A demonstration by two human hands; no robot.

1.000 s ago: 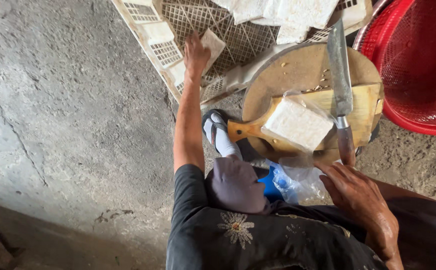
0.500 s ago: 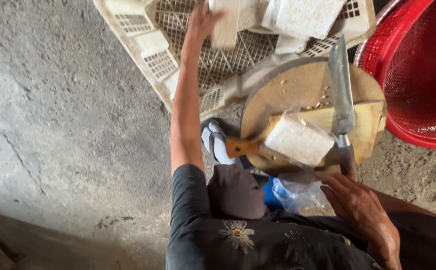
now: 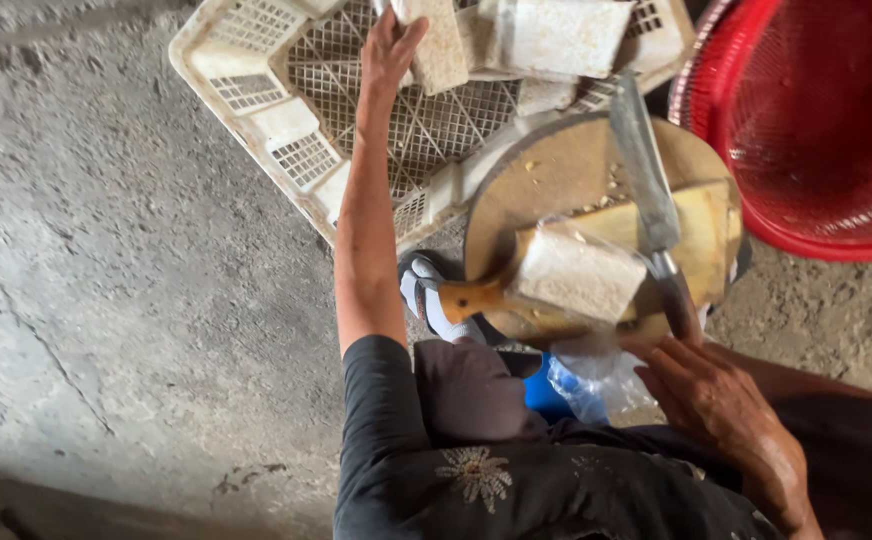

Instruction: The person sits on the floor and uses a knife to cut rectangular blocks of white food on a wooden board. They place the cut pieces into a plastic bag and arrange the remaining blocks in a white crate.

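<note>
My left hand [image 3: 388,48] reaches far forward into a white plastic crate [image 3: 291,130] and grips a pale rectangular block [image 3: 439,45], holding it upright above the crate's mesh floor. More pale blocks [image 3: 556,35] lie in the crate. My right hand [image 3: 721,405] rests low at the right, fingers spread, just below the handle of a cleaver [image 3: 646,190]. The cleaver lies across a round wooden chopping board [image 3: 546,170]. A plastic-wrapped pale block [image 3: 578,275] sits on a small yellow handled board [image 3: 706,225] on top.
A red mesh basket [image 3: 816,130] stands at the right. A clear plastic bag [image 3: 596,380] and a blue object [image 3: 541,395] lie by my lap. My sandalled foot [image 3: 426,295] is beside the round board. Rough concrete floor [image 3: 106,260] spreads to the left.
My left hand took hold of a block in the crate and raised it upright. My right hand stayed by the cleaver's handle. The camera moved closer.
</note>
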